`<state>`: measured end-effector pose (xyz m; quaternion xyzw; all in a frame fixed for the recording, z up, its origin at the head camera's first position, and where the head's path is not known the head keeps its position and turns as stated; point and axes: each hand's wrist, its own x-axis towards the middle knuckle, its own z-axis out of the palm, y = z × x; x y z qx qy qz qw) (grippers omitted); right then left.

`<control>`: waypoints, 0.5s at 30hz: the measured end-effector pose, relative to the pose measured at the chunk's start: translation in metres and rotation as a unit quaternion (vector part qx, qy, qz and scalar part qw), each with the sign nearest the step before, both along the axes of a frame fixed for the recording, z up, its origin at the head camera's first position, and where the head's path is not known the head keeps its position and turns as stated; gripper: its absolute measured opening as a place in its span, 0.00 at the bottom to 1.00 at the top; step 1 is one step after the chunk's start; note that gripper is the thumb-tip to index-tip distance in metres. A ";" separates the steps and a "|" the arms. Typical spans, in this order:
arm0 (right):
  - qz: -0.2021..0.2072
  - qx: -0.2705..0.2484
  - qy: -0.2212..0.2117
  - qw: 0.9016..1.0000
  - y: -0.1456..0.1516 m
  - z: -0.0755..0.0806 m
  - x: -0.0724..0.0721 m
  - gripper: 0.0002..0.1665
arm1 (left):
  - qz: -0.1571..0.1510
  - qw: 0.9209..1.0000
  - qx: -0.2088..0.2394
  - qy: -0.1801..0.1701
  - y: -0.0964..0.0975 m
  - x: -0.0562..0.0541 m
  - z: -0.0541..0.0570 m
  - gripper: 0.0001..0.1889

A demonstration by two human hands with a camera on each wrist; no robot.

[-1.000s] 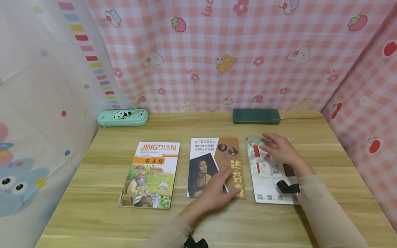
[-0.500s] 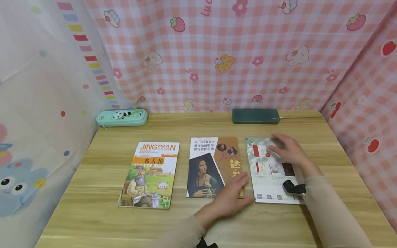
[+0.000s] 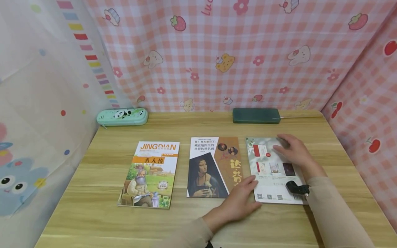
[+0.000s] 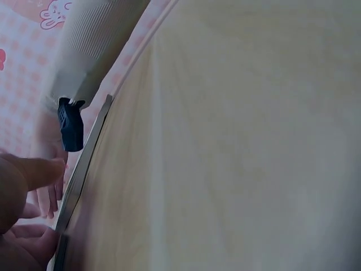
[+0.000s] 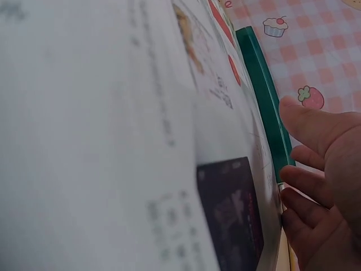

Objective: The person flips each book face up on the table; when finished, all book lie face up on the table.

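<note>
A booklet with a pale green and white cover [image 3: 268, 182] lies flat at the right of the row. My left hand [image 3: 237, 203] is at its lower left edge, fingers extended, overlapping the corner of the brown and white book [image 3: 203, 172] in the middle. In the left wrist view, the left thumb [image 4: 36, 172] is above the booklet's edge [image 4: 84, 164], with fingertips against it. My right hand [image 3: 299, 155] is over the booklet's upper right part. The right wrist view has its fingers [image 5: 310, 197] loosely bent along the booklet's far edge, the thumb raised; neither hand visibly pinches it.
A book with a seated bearded figure [image 3: 149, 175] lies on the left of the wooden table [image 3: 93, 172]. At the back are a mint panda pencil case [image 3: 122, 117] and a dark green case [image 3: 255, 116], with a thin stick beside it. Patterned cloth [image 3: 198, 51] hangs behind.
My left hand has slid right from over the middle book to the booklet's left edge. The right hand has shifted right, towards the booklet's right edge. The books have not moved.
</note>
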<state>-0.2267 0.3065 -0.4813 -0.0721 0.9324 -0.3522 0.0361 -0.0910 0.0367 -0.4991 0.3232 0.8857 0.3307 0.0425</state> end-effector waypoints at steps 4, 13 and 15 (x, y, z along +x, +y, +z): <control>-0.001 0.004 0.004 1.000 0.003 -0.002 -0.001 0.37 | 0.017 1.000 -0.013 0.006 0.006 0.002 -0.002 0.36; 0.005 0.010 0.016 1.000 0.014 -0.002 0.000 0.39 | 0.056 0.998 0.004 -0.024 0.015 0.008 -0.007 0.38; 0.000 0.007 0.003 1.000 0.015 -0.002 0.001 0.40 | 0.061 0.998 0.013 -0.026 0.015 0.009 -0.009 0.38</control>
